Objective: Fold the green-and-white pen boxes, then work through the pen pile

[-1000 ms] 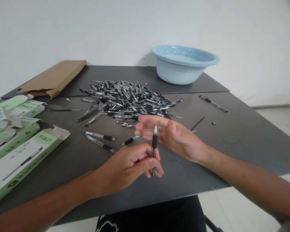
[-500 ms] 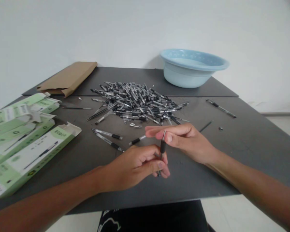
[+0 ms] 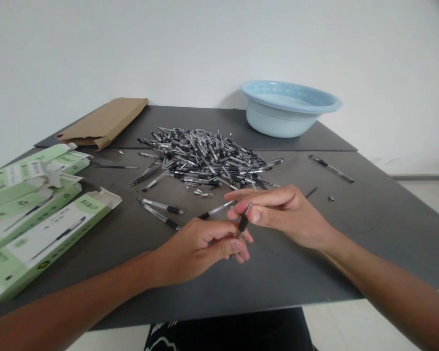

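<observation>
Between my two hands is a gel pen [image 3: 243, 223] with a black grip, tilted with its tip up. My left hand [image 3: 205, 251] is closed around its barrel, thumb against fingers, hiding most of the lower end. The thumb and fingers of my right hand [image 3: 281, 214] pinch the pen's silvery tip. Just beyond my hands lie a few loose pens [image 3: 163, 205], and another pen [image 3: 215, 209] is partly behind my fingers. Farther back spreads a big heap of pens [image 3: 208, 156] with black grips and clear barrels.
Green and white pen boxes [image 3: 54, 239] overlap at the left. A brown paper envelope [image 3: 106, 122] lies behind them. At the back right stands a light blue basin [image 3: 281, 119]. On the right are a single pen [image 3: 331, 168], a thin refill [image 3: 312, 192] and a small metallic tip [image 3: 331, 199].
The pen has tilted from nearly upright to leaning, its tip still in my right fingers. Its lower end no longer shows below my left hand. The view has shifted slightly.
</observation>
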A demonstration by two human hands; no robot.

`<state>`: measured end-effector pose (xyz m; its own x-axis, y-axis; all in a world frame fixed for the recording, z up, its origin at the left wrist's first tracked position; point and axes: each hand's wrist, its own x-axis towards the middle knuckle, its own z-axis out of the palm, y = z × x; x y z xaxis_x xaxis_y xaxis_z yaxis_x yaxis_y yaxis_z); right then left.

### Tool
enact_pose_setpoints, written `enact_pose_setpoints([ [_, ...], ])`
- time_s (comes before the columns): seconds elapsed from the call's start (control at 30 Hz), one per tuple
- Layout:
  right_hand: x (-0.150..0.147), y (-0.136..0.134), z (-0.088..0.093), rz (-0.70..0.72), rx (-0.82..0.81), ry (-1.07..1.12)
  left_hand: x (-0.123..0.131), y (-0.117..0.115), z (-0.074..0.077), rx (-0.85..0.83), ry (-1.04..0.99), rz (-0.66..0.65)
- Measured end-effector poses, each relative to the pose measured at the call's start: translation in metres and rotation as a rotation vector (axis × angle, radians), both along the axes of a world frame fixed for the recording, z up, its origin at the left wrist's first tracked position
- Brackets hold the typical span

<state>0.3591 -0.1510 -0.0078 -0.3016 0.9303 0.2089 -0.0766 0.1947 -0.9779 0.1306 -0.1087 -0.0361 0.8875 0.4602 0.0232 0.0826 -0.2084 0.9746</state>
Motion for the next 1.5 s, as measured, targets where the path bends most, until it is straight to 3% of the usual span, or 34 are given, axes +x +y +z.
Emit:
enact_pose_setpoints([
  [0.33, 0.011, 0.006, -0.008, -0.034, -0.017, -0.018, 0.003, -0.001, -0.005, -0.014, 0.035, 0.008],
  [0.4, 0.025, 0.016, -0.007, -0.210, 0.035, -0.033, 0.003, -0.002, -0.006, -0.021, 0.036, 0.001],
  [0.47, 0.043, 0.030, -0.005, -0.528, 0.149, -0.165, 0.003, -0.002, -0.008, -0.018, 0.032, -0.010],
  [0.5, 0.053, 0.039, -0.005, -0.679, 0.192, -0.308, 0.003, -0.002, -0.010, -0.018, 0.027, -0.013],
  [0.57, 0.070, 0.058, -0.004, -0.798, 0.188, -0.698, 0.003, -0.002, -0.013, -0.019, 0.001, -0.006],
  [0.6, 0.078, 0.069, -0.005, -0.755, 0.160, -0.913, 0.003, -0.001, -0.014, -0.020, -0.016, -0.003],
  [0.63, 0.085, 0.079, -0.007, -0.724, 0.140, -0.988, 0.003, -0.001, -0.015, -0.021, -0.031, 0.001],
  [0.83, 0.102, 0.122, -0.022, -0.616, 0.031, -1.182, 0.001, 0.003, -0.011, -0.026, -0.075, 0.041],
  [1.5, 0.103, 0.132, -0.036, -0.587, 0.064, -1.270, 0.000, 0.001, -0.014, -0.014, -0.069, -0.001],
])
